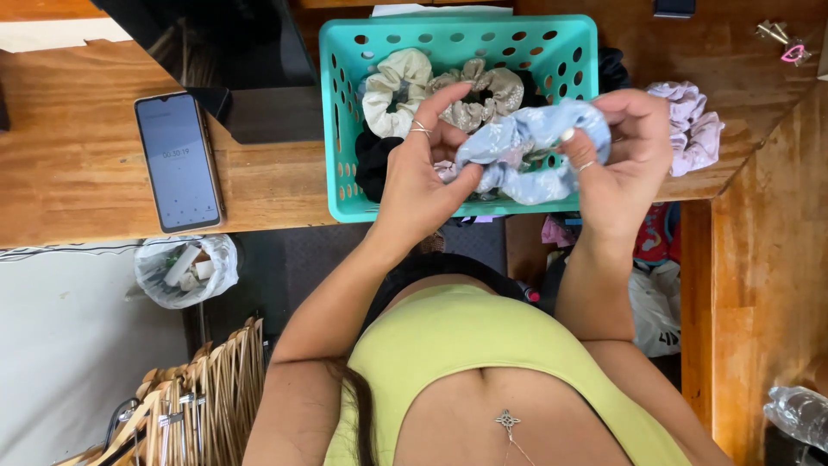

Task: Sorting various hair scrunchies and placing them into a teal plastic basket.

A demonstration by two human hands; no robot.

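Observation:
A light blue floral scrunchie (528,148) is stretched between both my hands above the near edge of a teal perforated basket (552,45). My left hand (423,177) pinches its left end with fingers curled. Gripping its right end is my right hand (625,160). Inside the basket lie a cream scrunchie (392,86), a beige glittery scrunchie (487,91) and a black scrunchie (373,164).
The basket sits on a wooden desk (78,164). A phone (178,160) with a lit screen lies at left, a lilac scrunchie (694,129) at right of the basket. Below the desk are a lined bin (185,269), wooden hangers (198,388) and a plastic bottle (798,414).

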